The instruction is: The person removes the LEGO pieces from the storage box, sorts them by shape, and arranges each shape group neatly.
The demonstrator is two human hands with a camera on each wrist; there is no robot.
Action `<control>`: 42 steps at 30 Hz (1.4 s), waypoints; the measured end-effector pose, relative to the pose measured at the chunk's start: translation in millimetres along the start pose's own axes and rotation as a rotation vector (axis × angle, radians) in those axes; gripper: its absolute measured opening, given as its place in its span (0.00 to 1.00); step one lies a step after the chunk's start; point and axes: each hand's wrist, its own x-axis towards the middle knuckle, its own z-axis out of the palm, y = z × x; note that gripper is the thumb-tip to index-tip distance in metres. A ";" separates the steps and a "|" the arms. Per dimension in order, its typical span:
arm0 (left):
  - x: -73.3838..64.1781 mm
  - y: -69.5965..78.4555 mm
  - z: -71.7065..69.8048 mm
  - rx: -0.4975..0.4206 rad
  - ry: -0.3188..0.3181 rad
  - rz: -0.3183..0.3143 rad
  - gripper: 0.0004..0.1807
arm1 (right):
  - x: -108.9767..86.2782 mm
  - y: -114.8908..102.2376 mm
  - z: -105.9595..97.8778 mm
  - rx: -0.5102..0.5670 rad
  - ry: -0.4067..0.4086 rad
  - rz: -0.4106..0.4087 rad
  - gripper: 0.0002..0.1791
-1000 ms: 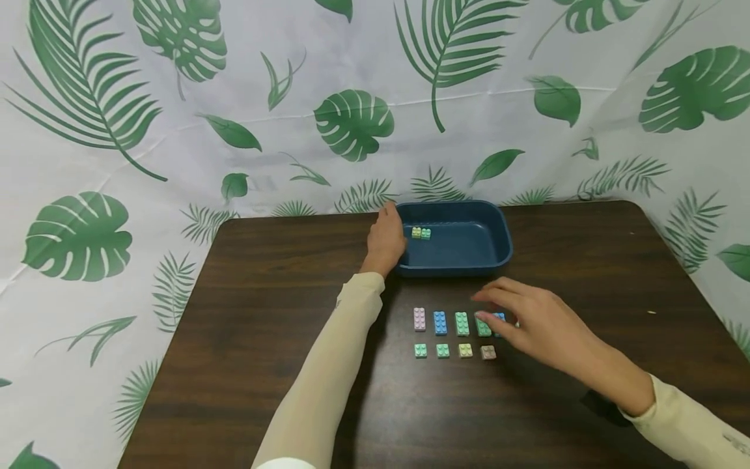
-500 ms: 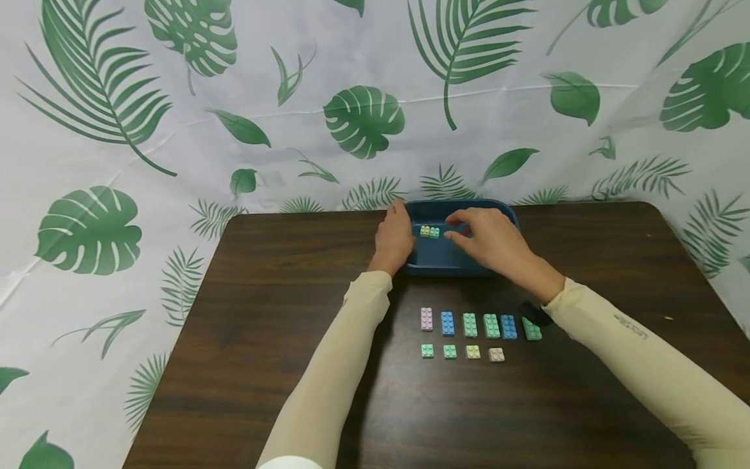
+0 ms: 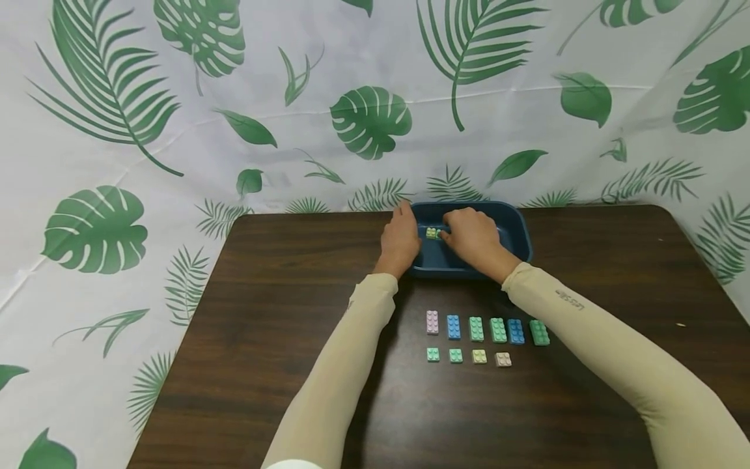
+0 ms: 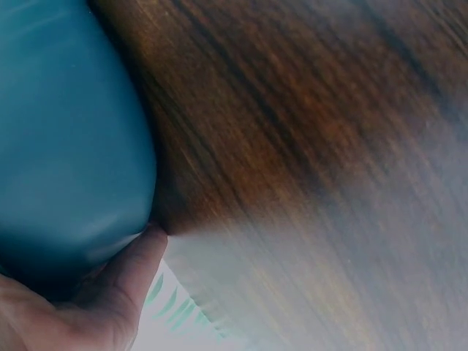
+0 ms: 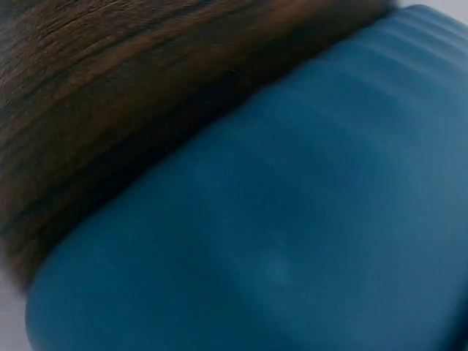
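My left hand [image 3: 400, 240] holds the left end of a dark blue tray [image 3: 518, 238] at the back of the table. In the left wrist view a digit presses against the outer wall of the tray [image 4: 73, 139]. Inside the tray, my right hand [image 3: 473, 238] pinches a small green toy brick [image 3: 439, 234], mostly hidden by the fingertips. A small yellow brick [image 3: 431, 232] sits just left of it. The right wrist view shows only the tray wall [image 5: 241, 219] and tabletop, no fingers.
Two rows of toy bricks lie in front of the tray. The back row has a pink brick [image 3: 431, 322], blue bricks [image 3: 454, 327] and green ones [image 3: 476, 329]. Smaller bricks, such as a pale yellow one [image 3: 479, 356] and a beige one [image 3: 503, 359], form the front row.
My right hand has moved from the back row of bricks up into the tray, then left to the small green brick. The left hand has stayed at the tray's left end.
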 end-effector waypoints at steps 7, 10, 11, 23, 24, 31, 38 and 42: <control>-0.4 -0.2 2.7 0.005 0.003 -0.002 0.42 | 2.5 1.9 15.3 0.018 0.035 -0.045 0.09; -0.8 0.4 1.3 0.001 0.011 0.004 0.40 | 2.5 2.7 18.4 0.012 0.059 -0.055 0.09; -0.6 0.0 1.1 0.003 0.016 0.006 0.40 | 2.8 2.5 19.0 0.011 0.064 -0.057 0.08; 2.7 0.6 3.0 0.004 0.015 0.005 0.41 | -12.4 3.1 -2.9 -0.055 0.117 -0.084 0.13; 2.4 0.5 3.3 0.002 0.013 0.003 0.41 | -18.0 3.2 -6.4 -0.061 0.137 -0.101 0.13; -0.3 -1.0 4.3 -0.006 0.000 -0.001 0.43 | -82.0 8.9 -34.6 -0.088 0.239 -0.229 0.14; 0.5 -0.5 4.2 -0.013 -0.026 -0.005 0.43 | -154.1 23.8 -58.4 -0.086 0.133 -0.260 0.12; 1.0 0.7 2.8 -0.020 -0.007 -0.005 0.44 | -186.6 35.7 -60.3 -0.068 0.083 -0.259 0.13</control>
